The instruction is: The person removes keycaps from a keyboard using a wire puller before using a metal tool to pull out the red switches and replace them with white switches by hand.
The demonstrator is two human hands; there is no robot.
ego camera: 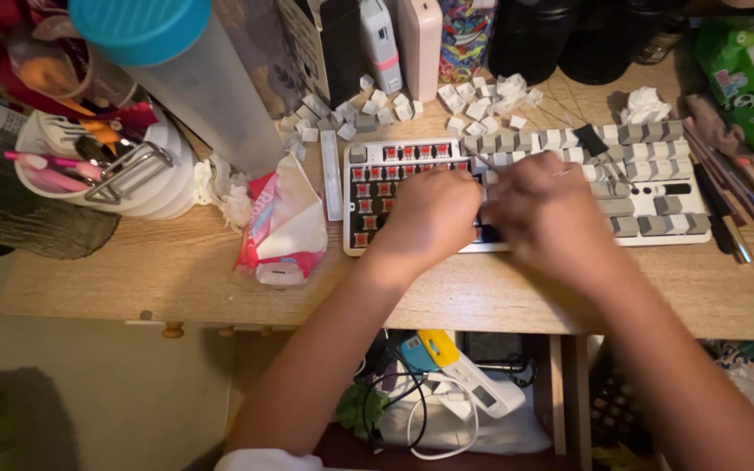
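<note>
Both hands over the middle of the keyboard [656, 237], long axis left–right.
Left hand [429, 218] and right hand [544, 208] meet at one key; finger closure cannot be told.

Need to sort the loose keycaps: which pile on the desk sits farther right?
The white pile behind the keyboard's middle; the greyer pile lies left, near the tall cup.
</note>
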